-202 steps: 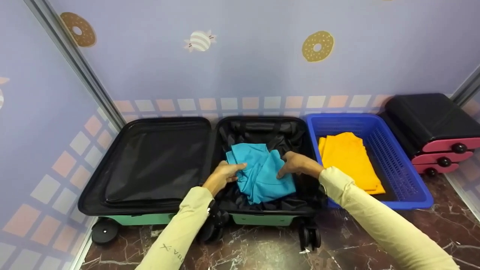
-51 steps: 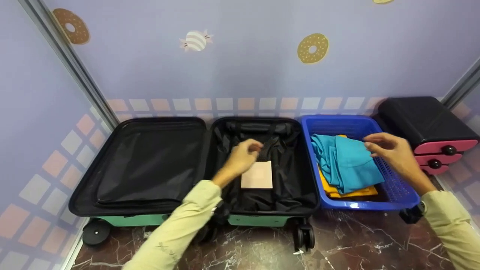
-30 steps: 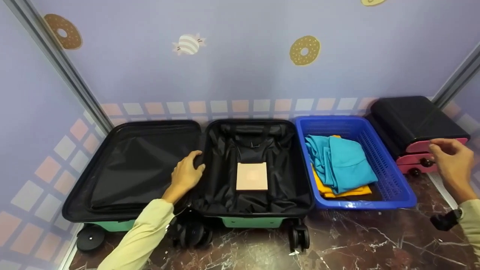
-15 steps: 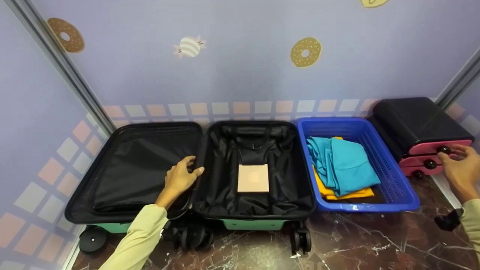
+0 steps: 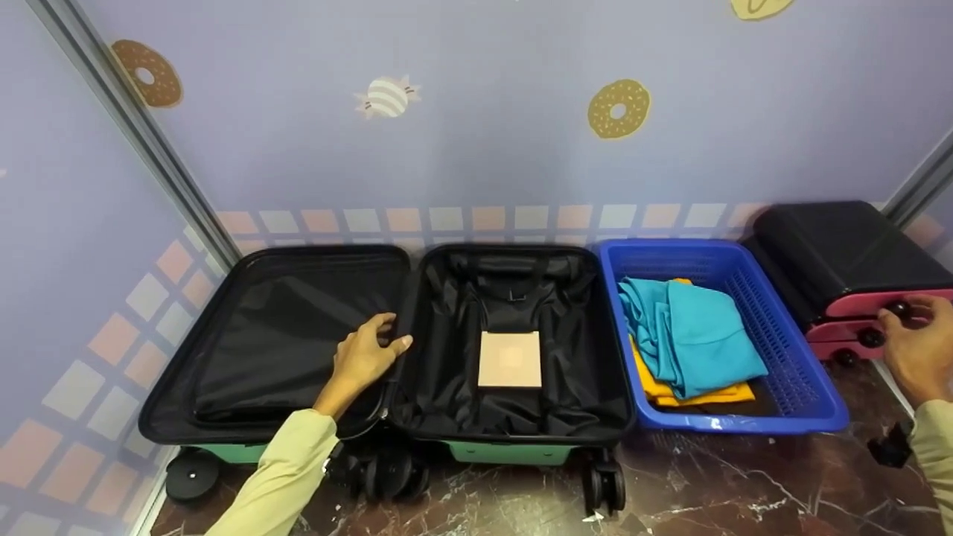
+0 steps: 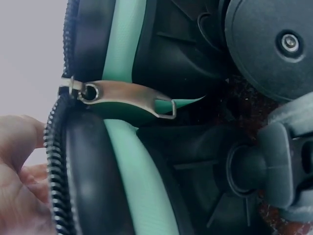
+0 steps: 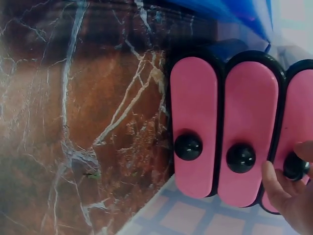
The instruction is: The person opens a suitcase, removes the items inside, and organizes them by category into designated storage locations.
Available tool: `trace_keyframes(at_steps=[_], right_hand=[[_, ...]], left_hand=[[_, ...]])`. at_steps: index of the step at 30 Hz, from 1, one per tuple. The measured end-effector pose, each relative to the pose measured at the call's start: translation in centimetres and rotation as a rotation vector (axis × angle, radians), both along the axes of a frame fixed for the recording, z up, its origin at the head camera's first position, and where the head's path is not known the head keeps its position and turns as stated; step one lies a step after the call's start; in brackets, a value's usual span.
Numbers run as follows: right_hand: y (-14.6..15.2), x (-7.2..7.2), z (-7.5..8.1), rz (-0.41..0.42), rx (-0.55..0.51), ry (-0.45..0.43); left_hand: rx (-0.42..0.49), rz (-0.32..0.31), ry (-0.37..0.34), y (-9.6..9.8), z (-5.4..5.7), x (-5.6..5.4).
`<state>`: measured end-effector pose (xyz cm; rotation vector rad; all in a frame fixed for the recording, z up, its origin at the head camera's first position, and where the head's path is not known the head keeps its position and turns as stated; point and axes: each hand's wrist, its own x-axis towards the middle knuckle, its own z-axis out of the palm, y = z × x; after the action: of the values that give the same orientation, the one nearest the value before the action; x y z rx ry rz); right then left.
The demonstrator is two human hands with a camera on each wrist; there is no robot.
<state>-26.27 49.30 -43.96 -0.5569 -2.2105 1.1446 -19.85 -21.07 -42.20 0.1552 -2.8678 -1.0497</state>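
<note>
My right hand (image 5: pixel 919 346) has its thumb and fingers around the black knob (image 7: pixel 296 166) of the top pink drawer (image 5: pixel 856 301), at the far right. My left hand (image 5: pixel 365 357) holds nothing, its fingers relaxed over the inner edge of the left half of the open suitcase (image 5: pixel 290 335). A flat pale-peach square box (image 5: pixel 510 359) lies in the suitcase's right half. A folded turquoise cloth (image 5: pixel 703 335) rests on a yellow cloth (image 5: pixel 730 394) inside the blue basket (image 5: pixel 789 424). The left wrist view shows a zipper pull (image 6: pixel 129 93) beside part of my left hand.
The black drawer unit (image 5: pixel 849 242), with pink drawer fronts, stands right of the basket against the wall. Black suitcase wheels (image 5: pixel 607 484) face me on the dark marble floor (image 5: pixel 707 491). A patterned wall (image 5: pixel 491 134) rises behind everything.
Both hands held the turquoise cloth in the suitcase; it now lies in the basket, leaving the peach box in view. My right hand moved right onto the knob, my left to the suitcase's left half.
</note>
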Motion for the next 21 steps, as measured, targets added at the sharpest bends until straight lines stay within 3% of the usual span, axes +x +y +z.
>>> trace_keyframes(at_steps=[6, 11, 16, 21], right_hand=[[0.3, 1.1, -0.1, 0.028, 0.076, 0.036], [0.3, 2.7, -0.7, 0.053, 0.129, 0.170], [0.8, 3.9, -1.6, 0.112, 0.080, 0.285], [1.7, 4.6, -2.4, 0.158, -0.021, 0.289]], left_hand=[[0.002, -0.002, -0.002, 0.0, -0.1, 0.0], [0.005, -0.004, -0.009, -0.1, -0.1, -0.1], [0.007, -0.001, -0.015, -0.2, -0.1, 0.0], [0.019, -0.005, -0.021, -0.1, -0.2, 0.1]])
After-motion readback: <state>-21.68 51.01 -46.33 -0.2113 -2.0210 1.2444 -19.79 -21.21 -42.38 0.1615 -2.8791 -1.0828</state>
